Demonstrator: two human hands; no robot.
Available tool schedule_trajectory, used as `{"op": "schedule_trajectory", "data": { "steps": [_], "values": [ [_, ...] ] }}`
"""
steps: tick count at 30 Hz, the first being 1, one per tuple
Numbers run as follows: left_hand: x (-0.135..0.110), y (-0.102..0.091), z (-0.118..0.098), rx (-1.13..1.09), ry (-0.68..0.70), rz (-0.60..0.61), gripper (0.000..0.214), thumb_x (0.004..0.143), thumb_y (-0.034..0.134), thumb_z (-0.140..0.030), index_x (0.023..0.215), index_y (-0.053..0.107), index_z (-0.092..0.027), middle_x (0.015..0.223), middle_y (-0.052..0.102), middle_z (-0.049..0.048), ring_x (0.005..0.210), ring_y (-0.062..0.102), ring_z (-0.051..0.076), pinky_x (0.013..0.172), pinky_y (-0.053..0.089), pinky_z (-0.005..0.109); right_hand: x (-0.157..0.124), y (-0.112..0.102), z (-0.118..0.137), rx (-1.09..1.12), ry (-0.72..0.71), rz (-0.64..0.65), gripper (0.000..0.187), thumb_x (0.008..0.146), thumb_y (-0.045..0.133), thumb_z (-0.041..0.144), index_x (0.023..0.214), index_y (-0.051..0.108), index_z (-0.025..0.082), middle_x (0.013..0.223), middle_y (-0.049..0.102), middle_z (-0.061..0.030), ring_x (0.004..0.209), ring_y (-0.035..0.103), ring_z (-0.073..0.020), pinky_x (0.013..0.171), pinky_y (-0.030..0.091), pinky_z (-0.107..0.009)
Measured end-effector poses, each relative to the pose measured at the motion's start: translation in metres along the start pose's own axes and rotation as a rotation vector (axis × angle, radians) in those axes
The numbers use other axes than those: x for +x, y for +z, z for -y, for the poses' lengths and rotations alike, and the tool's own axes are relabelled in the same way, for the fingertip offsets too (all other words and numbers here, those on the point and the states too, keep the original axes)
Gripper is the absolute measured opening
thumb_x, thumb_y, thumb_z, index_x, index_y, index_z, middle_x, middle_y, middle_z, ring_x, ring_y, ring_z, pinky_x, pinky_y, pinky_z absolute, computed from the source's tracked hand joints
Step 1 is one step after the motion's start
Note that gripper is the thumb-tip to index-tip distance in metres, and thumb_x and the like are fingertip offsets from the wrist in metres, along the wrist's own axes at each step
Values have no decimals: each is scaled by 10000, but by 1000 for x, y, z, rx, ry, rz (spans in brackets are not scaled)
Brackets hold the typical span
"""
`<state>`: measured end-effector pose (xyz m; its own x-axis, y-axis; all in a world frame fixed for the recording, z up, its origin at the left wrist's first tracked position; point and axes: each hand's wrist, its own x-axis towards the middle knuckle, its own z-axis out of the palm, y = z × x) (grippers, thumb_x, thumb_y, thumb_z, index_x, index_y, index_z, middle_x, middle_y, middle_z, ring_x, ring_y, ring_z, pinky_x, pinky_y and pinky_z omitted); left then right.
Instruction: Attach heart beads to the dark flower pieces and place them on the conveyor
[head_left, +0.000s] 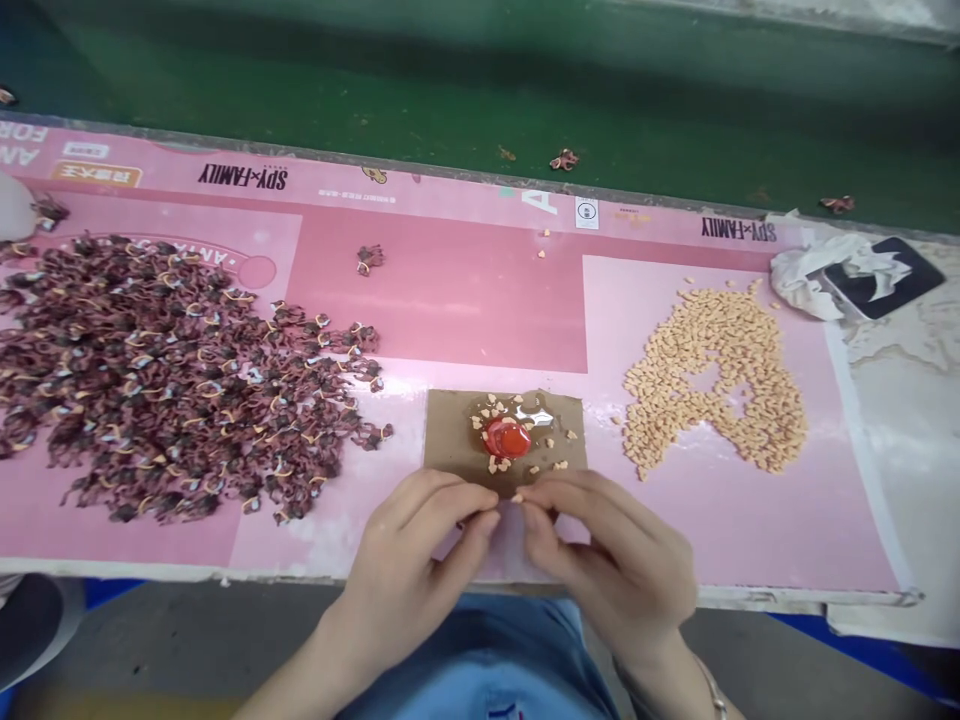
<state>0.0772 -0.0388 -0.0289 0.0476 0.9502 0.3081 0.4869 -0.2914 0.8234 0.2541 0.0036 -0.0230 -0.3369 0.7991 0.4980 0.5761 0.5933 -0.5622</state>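
The left hand (416, 570) and the right hand (607, 560) are brought together at the near edge of a brown cardboard square (454, 430), fingertips pinched. A pale chip (517, 497) is gripped by the right; whether anything is held by the left cannot be told. On the card, a glossy red blob (506, 437) is ringed by only a few chips. Much is left: a grainy heap of pale chips (712, 380) is spread to the right, and a wiry mass of maroon banded pods (172, 380) to the left, across the pink printed worktop (465, 300).

Near centre, matt, rough brown cardboard (450, 440) under a glossy red disc (506, 437). Beneath both, smooth, faintly shiny pink printed card (450, 290).
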Motion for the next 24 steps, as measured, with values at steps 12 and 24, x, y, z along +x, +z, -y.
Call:
{"op": "schedule_trajectory", "data": {
  "steps": [12,24],
  "values": [
    [-5,-15,14,-264,-211,-60,45,943,745,-195,906,722,-205,791,760,38,745,742,180,679,602,235,6,-2,-27,-386,-191,77,161,990,620,90,1029,658,241,804,791,-2,679,761,-133,681,616,-210],
    [-14,-5,10,-668,-467,-69,248,1045,618,-331,1271,720,-325,851,725,7,747,755,149,656,614,206,9,-14,-9,-269,-145,97,196,953,636,51,960,661,245,765,781,11,629,751,-131,674,629,-207]
  ]
}}
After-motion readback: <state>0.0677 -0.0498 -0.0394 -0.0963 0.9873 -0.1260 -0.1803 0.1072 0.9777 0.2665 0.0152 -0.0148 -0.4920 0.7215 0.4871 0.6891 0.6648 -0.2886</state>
